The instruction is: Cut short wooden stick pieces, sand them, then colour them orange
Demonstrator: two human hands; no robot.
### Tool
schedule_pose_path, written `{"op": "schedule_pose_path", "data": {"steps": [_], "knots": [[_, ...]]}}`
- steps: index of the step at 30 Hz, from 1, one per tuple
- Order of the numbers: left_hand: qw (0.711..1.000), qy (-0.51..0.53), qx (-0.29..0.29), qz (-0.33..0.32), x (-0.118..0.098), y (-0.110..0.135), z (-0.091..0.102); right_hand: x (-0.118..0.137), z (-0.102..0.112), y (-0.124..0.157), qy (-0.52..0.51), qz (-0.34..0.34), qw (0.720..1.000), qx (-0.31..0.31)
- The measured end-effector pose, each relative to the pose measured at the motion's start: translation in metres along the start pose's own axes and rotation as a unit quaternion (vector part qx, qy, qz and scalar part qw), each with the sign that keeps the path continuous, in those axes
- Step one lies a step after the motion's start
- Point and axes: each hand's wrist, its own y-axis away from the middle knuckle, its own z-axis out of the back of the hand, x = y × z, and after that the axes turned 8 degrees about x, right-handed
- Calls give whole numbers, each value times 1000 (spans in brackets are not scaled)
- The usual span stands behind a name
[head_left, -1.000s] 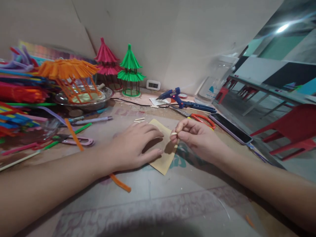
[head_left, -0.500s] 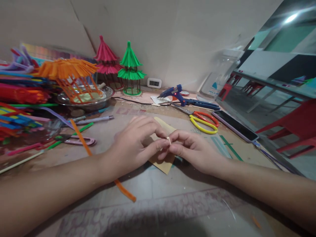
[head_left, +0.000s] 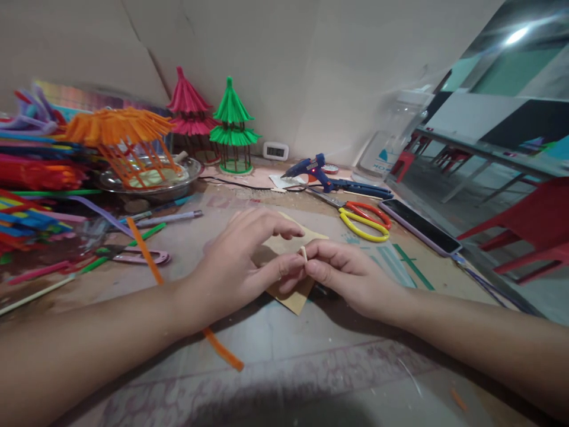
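Note:
A short pale stick piece [head_left: 303, 253] is pinched between the thumb and index finger of my right hand [head_left: 344, 270]. My left hand [head_left: 253, 252] is beside it, thumb tip by the piece and index finger lifted away, so its fingers are apart. Beneath both hands lies a tan sheet [head_left: 299, 301], partly covered by them. An orange pipe cleaner [head_left: 224, 350] passes under my left forearm, showing on either side of it.
Red-and-yellow-handled scissors [head_left: 364, 224], a blue glue gun [head_left: 313, 169] and a phone [head_left: 420, 225] lie at the right. Behind stand green [head_left: 234, 127] and pink [head_left: 189, 110] pagoda models. An orange-roofed model [head_left: 120, 130] sits in a metal bowl [head_left: 191, 178], near piled pipe cleaners [head_left: 35, 219].
My left index finger has lifted off the stick piece, opening a gap from the thumb. My right hand still pinches the piece. The view has shifted slightly.

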Motion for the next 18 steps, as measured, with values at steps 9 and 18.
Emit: {"op": "schedule_pose_path", "data": {"steps": [9,18], "knots": [[1000,2,1,-13,1,-1,2,-2,2,-1,84,43,992,-88],[996,26,79,25,11,-3,-3,2,8,-2,263,96,949,-145]]}}
